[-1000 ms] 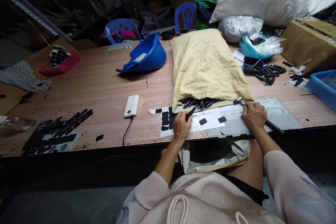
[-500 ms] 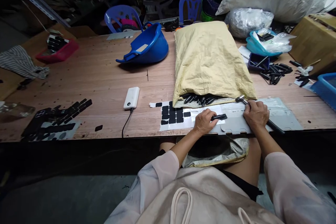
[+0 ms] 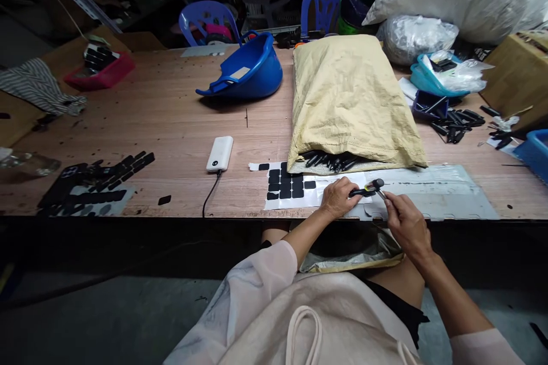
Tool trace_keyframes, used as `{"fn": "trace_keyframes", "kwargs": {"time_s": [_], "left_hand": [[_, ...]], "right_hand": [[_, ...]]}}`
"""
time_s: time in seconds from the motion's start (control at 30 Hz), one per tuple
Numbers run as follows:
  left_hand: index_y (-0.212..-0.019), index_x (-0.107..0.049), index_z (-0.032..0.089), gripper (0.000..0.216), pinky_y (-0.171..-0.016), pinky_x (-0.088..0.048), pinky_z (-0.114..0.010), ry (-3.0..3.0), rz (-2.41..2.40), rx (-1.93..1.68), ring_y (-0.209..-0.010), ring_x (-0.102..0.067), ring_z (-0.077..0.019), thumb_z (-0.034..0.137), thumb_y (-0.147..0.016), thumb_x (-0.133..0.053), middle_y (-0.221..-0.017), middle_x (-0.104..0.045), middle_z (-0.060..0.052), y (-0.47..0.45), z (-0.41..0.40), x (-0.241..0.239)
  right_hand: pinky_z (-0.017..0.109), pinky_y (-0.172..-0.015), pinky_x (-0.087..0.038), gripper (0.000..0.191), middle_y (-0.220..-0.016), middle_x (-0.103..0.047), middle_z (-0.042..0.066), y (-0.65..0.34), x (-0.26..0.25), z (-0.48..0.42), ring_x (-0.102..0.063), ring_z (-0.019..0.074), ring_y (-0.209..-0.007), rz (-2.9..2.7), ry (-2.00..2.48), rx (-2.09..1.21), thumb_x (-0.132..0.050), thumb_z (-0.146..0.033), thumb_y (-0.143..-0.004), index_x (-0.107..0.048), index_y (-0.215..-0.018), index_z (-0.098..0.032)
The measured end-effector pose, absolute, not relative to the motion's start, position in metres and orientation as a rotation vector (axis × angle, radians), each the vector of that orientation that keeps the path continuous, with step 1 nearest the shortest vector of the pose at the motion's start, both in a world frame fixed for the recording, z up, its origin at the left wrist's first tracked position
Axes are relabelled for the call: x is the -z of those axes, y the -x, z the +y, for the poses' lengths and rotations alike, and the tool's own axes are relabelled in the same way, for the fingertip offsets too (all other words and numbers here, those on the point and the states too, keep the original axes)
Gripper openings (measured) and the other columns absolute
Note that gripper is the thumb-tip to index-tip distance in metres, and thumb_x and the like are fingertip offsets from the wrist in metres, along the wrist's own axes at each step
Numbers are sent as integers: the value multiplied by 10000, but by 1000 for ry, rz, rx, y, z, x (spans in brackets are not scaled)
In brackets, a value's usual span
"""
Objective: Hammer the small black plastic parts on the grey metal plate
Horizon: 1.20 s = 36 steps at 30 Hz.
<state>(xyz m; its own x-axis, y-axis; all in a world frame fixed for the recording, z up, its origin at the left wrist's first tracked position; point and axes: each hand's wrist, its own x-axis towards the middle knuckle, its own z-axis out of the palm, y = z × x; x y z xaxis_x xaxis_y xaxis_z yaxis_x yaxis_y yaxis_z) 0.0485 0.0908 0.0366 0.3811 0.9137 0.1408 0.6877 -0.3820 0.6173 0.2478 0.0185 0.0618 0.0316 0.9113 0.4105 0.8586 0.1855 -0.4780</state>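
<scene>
My left hand (image 3: pixel 338 198) is closed on a small black stick-like part (image 3: pixel 358 192), held flat on the grey metal sheet (image 3: pixel 440 197) at the table's front edge. My right hand (image 3: pixel 405 222) grips a small hammer, whose metal head (image 3: pixel 377 184) rests at the tip of the black part. Left of my hands lies a white sheet with several black pads (image 3: pixel 286 185). Just behind, a tan sack (image 3: pixel 351 97) lies open toward me with several black parts (image 3: pixel 329 161) spilling out.
A white power bank (image 3: pixel 220 153) with a cable lies to the left. Black pieces (image 3: pixel 96 185) lie at front left, a blue basin (image 3: pixel 244 74) and a red tray (image 3: pixel 100 68) farther back. Loose black parts (image 3: pixel 456 122), bags and a cardboard box (image 3: pixel 516 71) crowd the right. A bag (image 3: pixel 355 254) hangs on my lap.
My left hand carried the black part from the white sheet rightward onto the metal sheet. My right hand brought the hammer in from the right, head now at the part's tip.
</scene>
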Motion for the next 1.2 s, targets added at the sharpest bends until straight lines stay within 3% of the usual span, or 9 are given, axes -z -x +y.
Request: {"fn": "trace_keyframes", "kwargs": {"time_s": [0.3, 0.47, 0.67, 0.83, 1.03, 1.2], "left_hand": [[-1043, -757, 260, 154, -905, -530, -302, -2187, 1390, -630, -1023, -648, -200, 340, -912, -750, -1025, -692, -20, -49, 92, -39], [-1053, -749, 259, 165, -915, -522, -300, -2182, 1387, -615, -1028, -640, -197, 349, -916, -744, -1026, -683, -15, -49, 92, -40], [-1028, -743, 255, 155, -897, -529, -297, -2119, 1402, -640, -992, -646, -189, 335, -895, -757, -1006, -689, -11, -50, 91, -40], [-1019, -739, 246, 176, -923, -540, -310, -2123, 1422, -643, -1023, -648, -202, 334, -870, -773, -1028, -692, -18, -53, 91, -40], [-1025, -731, 244, 180, -911, -545, -309, -2173, 1422, -614, -997, -643, -203, 360, -890, -761, -1004, -670, -23, -53, 91, -39], [-1068, -709, 230, 190, -910, -537, -307, -2228, 1412, -595, -1026, -646, -201, 392, -981, -661, -1054, -673, -35, -52, 94, -40]], "right_hand": [[278, -640, -427, 338, -933, -721, 55, -235, -62, 16, -639, 175, -789, -1867, 1755, 149, -454, -348, -1042, -734, -1190, -232], [265, -711, -464, 341, -985, -728, 69, -227, -71, 14, -666, 179, -869, -1863, 1660, 168, -466, -320, -1044, -722, -1248, -223], [267, -657, -440, 343, -926, -718, 55, -223, -62, 12, -649, 180, -810, -1937, 1688, 48, -460, -352, -1042, -742, -1199, -237], [312, -781, -474, 360, -1024, -705, 94, -259, -66, 48, -635, 212, -923, -1839, 1767, 104, -479, -373, -1006, -736, -1216, -231], [390, -804, -407, 334, -1006, -629, 123, -310, -55, 108, -500, 249, -912, -1735, 2091, 192, -486, -336, -948, -728, -1124, -187], [394, -793, -358, 381, -1101, -630, 156, -311, -42, 116, -490, 269, -962, -1666, 2243, 195, -474, -371, -958, -713, -1173, -167]]}}
